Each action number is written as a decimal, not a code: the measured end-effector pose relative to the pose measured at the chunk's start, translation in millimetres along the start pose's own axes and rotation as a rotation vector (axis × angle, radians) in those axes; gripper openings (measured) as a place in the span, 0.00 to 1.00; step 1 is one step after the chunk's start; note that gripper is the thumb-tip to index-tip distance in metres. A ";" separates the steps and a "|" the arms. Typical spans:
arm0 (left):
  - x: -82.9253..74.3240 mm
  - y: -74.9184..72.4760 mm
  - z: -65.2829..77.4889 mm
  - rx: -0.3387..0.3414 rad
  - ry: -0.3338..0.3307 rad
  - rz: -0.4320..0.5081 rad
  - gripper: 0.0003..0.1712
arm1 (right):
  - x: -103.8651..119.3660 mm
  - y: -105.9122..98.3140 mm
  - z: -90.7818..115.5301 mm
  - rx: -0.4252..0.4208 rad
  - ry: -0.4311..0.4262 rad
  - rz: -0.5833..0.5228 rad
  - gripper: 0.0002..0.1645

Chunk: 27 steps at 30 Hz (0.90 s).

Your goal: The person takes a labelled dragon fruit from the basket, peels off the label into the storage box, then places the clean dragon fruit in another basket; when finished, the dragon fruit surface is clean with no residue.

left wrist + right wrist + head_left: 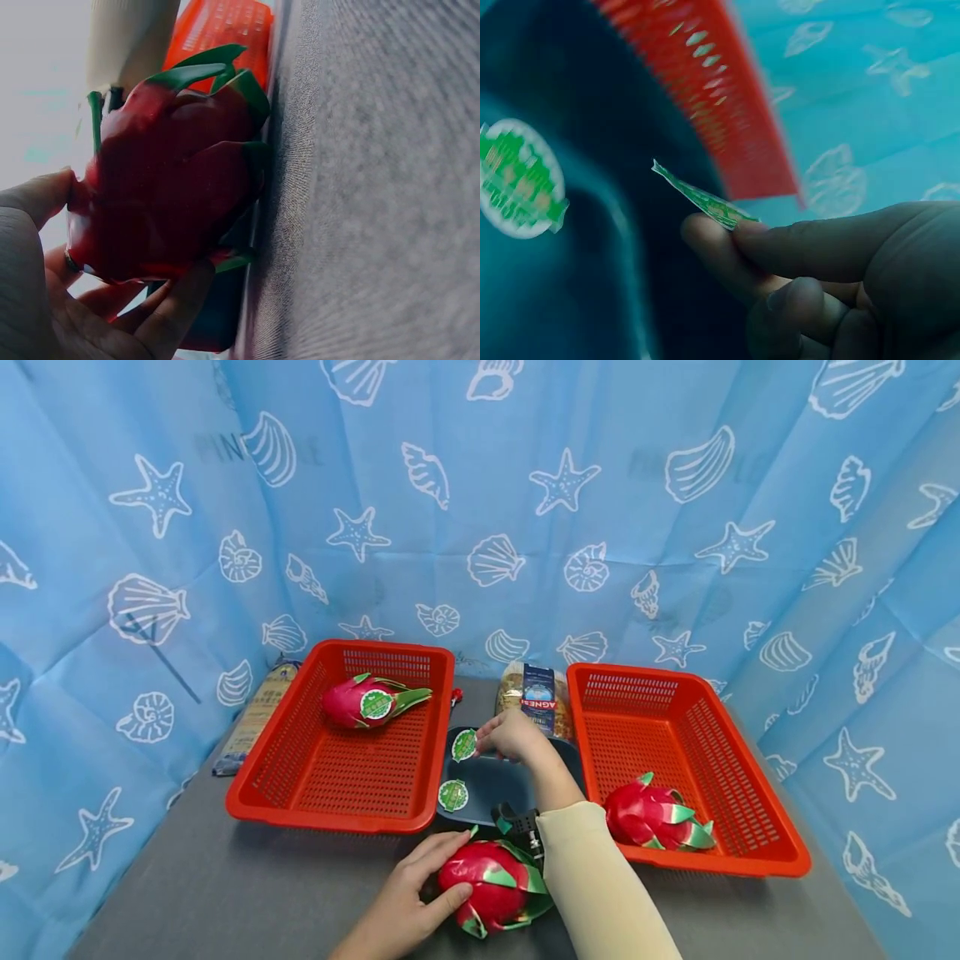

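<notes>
We clasp dragon fruit (491, 889) with left hand (408, 893) from its eight o'clock, likely to steady it; fruit sits at six o'clock of blue tray (487, 785); right hand (513, 739) pinches green sticker (709, 206) by one end over tray, probably sparing its glue; second sticker (453, 795) waits at tray's eight o'clock, within easy reach; red baskets (330, 822) flank tray at ten and three.

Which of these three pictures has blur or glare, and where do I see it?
Head view: mostly clear, with small glints on the fruit in the left hand; left wrist view: fruit dim against a washed-out left side; right wrist view: soft blur on the basket and curtain, teal tint overall.
</notes>
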State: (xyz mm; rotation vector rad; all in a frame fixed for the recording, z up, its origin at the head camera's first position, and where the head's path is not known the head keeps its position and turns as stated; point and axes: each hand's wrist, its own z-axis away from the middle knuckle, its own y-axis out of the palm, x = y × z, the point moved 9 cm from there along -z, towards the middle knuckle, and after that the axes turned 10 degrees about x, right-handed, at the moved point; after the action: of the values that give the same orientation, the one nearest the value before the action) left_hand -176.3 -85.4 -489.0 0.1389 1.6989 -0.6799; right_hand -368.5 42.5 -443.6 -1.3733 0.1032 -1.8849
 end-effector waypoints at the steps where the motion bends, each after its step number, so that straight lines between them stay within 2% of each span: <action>1: -0.1 -0.3 0.1 0.000 -0.002 -0.003 0.33 | -4.8 1.7 -5.0 0.012 0.017 0.003 0.06; 6: 0.8 -0.4 0.5 0.001 -0.010 -0.012 0.32 | -25.6 10.8 -23.0 0.059 0.095 0.039 0.05; 11: 2.1 -1.0 -0.1 0.001 -0.014 -0.015 0.33 | -33.7 20.3 -28.7 0.094 0.138 0.050 0.04; 20: 3.6 -0.8 -0.8 0.003 -0.015 0.021 0.33 | -27.0 24.4 -18.5 0.110 0.130 0.041 0.12; 27: 3.2 -0.5 0.3 0.005 -0.013 -0.001 0.33 | -21.5 23.1 -9.3 0.117 0.113 0.036 0.15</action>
State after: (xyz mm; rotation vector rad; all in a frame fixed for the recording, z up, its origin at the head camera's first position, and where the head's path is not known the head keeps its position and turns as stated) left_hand -177.0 -86.8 -491.9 0.1370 1.6848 -0.6842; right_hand -361.6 36.7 -475.2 -1.1795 0.0730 -1.9074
